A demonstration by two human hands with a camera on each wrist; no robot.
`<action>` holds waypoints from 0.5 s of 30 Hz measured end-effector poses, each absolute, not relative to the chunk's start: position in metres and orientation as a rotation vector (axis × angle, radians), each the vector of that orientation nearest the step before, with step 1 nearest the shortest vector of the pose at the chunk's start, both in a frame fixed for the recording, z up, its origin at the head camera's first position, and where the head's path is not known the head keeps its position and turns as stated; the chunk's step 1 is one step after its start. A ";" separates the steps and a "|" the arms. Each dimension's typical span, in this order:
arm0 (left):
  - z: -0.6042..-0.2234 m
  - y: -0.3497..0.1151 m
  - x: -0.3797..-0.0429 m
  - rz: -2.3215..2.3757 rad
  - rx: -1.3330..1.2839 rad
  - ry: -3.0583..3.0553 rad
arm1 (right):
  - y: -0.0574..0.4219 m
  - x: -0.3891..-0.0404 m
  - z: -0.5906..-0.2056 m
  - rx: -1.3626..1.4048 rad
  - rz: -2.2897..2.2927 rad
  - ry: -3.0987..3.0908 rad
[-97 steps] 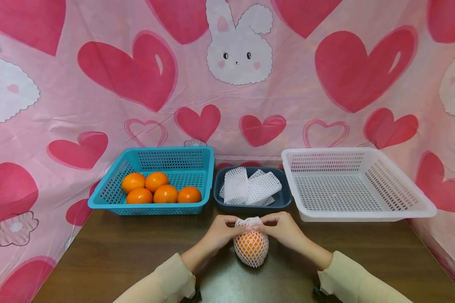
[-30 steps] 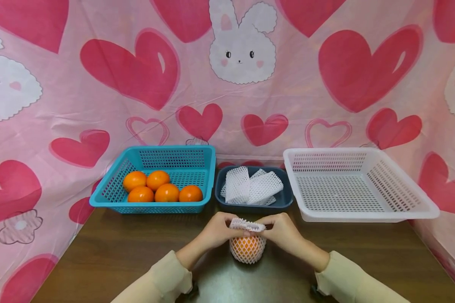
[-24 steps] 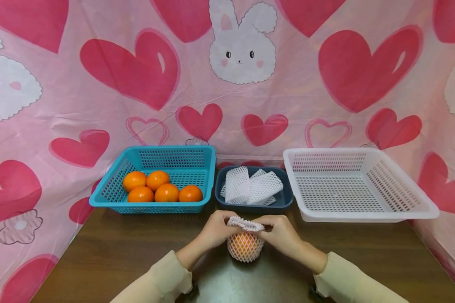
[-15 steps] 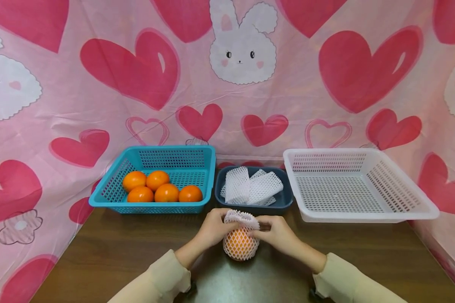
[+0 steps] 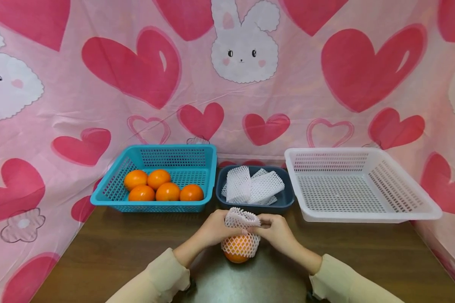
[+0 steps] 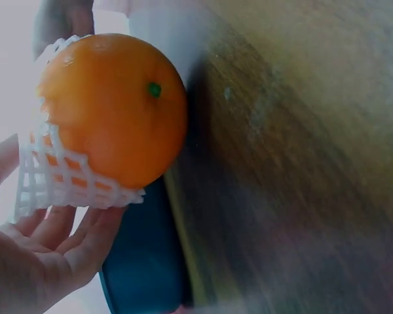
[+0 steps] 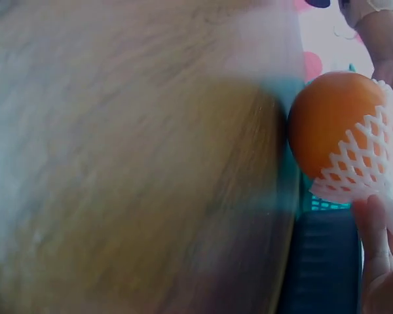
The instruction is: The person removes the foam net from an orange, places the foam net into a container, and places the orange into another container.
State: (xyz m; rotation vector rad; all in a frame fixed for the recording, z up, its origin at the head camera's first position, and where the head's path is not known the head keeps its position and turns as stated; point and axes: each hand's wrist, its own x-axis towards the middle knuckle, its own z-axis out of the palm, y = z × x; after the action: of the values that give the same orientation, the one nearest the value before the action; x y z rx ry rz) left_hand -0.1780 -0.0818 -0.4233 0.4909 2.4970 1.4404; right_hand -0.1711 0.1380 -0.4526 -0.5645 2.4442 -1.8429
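In the head view, a white foam fruit net (image 5: 239, 217) sits round an orange (image 5: 236, 257) just above the table's middle. The orange's underside is bare below the net's edge, and the net's top stands up above the fruit as a loose open collar. My left hand (image 5: 214, 228) grips the net from the left, thumb across its front. From the right, my right hand (image 5: 276, 232) pinches it, the two thumbs nearly meeting. In the left wrist view the bare part of the orange (image 6: 128, 108) shows its green stem spot, with fingers (image 6: 92, 245) along the net.
Behind the hands, a dark blue tray (image 5: 288, 198) holds several folded foam nets (image 5: 265, 187). A turquoise basket (image 5: 111, 204) with several oranges (image 5: 168, 192) stands at the left. At the right is a white basket (image 5: 368, 215). A pink patterned cloth (image 5: 295, 92) hangs behind.
Earlier the net covered the orange down to its bottom; now its lower edge has ridden up and the underside shows. The net's top stands taller, and fruit and hands have shifted slightly left.
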 end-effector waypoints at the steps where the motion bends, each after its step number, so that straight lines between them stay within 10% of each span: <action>1: -0.423 -0.082 -0.178 1.450 0.490 2.500 | 0.138 -0.171 -0.452 -0.552 -1.858 2.423; 15: -0.425 -0.085 -0.173 1.396 0.463 2.408 | 0.141 -0.177 -0.449 -0.325 -2.041 2.090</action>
State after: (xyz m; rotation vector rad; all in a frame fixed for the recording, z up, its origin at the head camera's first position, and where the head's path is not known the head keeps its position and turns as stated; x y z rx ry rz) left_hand -0.1728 -0.0849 -0.4254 0.4635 2.4080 1.3960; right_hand -0.1766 0.1409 -0.4488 -0.3249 2.0898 -2.0415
